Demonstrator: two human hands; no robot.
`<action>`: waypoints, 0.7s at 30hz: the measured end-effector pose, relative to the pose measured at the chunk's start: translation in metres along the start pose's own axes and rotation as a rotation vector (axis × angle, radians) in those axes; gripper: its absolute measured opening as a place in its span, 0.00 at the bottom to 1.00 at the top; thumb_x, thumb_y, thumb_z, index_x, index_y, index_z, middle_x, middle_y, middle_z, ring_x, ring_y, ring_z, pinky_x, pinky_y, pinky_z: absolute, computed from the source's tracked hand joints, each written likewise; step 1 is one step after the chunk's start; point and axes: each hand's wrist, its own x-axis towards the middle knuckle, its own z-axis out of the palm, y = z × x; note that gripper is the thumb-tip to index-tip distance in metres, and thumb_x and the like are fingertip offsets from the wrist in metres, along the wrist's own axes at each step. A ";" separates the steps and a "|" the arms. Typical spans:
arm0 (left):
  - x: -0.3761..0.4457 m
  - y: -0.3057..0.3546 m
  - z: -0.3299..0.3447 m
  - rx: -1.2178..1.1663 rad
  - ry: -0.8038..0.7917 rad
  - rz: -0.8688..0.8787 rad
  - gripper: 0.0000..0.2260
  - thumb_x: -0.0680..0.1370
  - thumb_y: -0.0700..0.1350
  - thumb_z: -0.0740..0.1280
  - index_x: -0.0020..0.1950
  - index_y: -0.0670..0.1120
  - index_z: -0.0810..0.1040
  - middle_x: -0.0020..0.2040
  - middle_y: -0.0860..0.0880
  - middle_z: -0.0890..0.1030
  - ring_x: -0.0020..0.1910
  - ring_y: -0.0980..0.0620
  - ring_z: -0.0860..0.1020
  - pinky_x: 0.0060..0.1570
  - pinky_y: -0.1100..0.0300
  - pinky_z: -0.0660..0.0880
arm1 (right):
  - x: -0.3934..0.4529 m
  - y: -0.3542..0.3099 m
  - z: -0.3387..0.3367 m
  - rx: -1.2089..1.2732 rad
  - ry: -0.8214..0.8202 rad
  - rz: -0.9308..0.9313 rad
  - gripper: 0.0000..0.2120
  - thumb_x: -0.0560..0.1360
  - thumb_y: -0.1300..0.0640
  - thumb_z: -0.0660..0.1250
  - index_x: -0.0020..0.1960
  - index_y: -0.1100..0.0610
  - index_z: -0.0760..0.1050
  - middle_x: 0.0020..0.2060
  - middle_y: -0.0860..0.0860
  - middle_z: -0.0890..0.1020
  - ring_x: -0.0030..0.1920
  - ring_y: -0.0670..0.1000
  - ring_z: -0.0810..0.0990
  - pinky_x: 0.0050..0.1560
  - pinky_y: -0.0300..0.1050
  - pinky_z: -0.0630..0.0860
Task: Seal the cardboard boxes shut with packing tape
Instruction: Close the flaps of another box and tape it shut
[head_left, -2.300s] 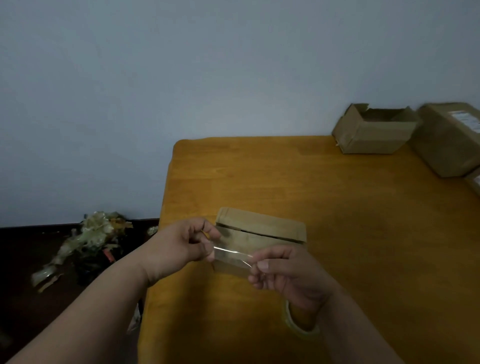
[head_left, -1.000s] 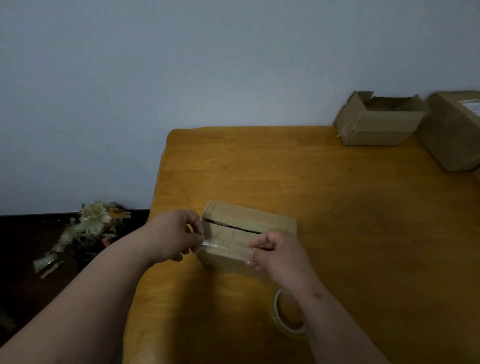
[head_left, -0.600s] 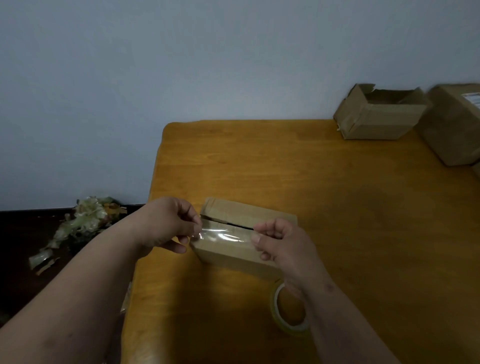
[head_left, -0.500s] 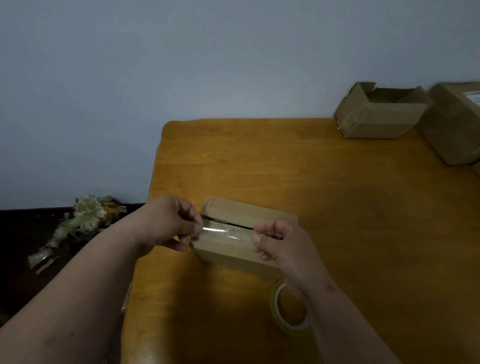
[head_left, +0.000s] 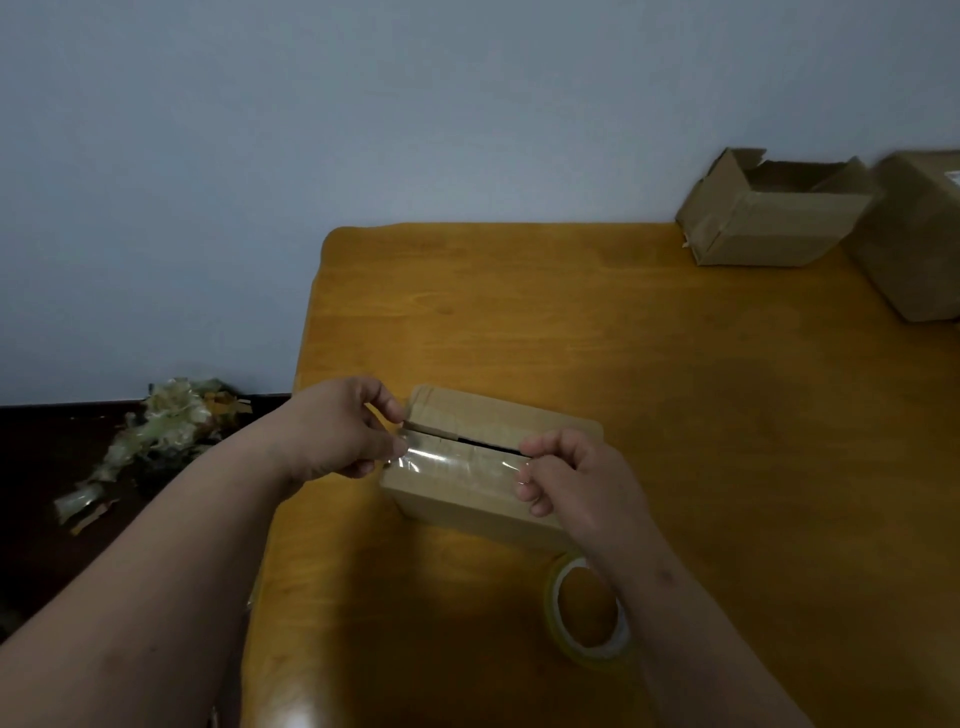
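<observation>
A small flat cardboard box (head_left: 467, 499) lies near the left front of the wooden table (head_left: 571, 322), its two top flaps folded down with a dark slit between them. A strip of clear tape (head_left: 457, 460) is stretched just above the box top, along the near side of the slit. My left hand (head_left: 337, 431) pinches the strip's left end at the box's left edge. My right hand (head_left: 566, 478) pinches the right end over the box's right part. A roll of clear packing tape (head_left: 589, 613) lies flat on the table under my right wrist.
An open-topped cardboard box (head_left: 769, 218) stands at the table's back right against the wall, with a larger closed box (head_left: 919, 234) beside it at the right edge. A heap of crumpled tape scraps (head_left: 156, 436) lies on the dark floor to the left.
Both hands carried the stretched tape strip from in front of the box up over its top, close to the slit. The box and the roll stayed put.
</observation>
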 end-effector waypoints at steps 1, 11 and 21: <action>0.001 0.000 0.001 0.020 0.021 0.005 0.11 0.73 0.37 0.75 0.51 0.44 0.77 0.38 0.43 0.82 0.32 0.50 0.77 0.33 0.59 0.76 | 0.000 -0.001 0.001 -0.007 0.008 -0.001 0.04 0.77 0.60 0.65 0.47 0.53 0.78 0.38 0.51 0.84 0.40 0.49 0.81 0.41 0.44 0.78; 0.008 -0.004 0.013 0.088 0.137 0.010 0.09 0.72 0.42 0.76 0.47 0.45 0.78 0.41 0.44 0.82 0.36 0.49 0.79 0.36 0.57 0.78 | 0.004 -0.003 0.010 -0.320 0.121 -0.097 0.08 0.79 0.56 0.66 0.56 0.47 0.74 0.44 0.41 0.77 0.43 0.39 0.75 0.34 0.30 0.66; 0.011 0.001 0.014 0.231 0.167 -0.010 0.08 0.72 0.44 0.76 0.46 0.47 0.78 0.42 0.45 0.82 0.40 0.45 0.81 0.42 0.45 0.82 | 0.009 0.002 0.015 -0.481 0.167 -0.159 0.09 0.80 0.54 0.64 0.60 0.49 0.74 0.51 0.45 0.79 0.48 0.42 0.77 0.44 0.35 0.74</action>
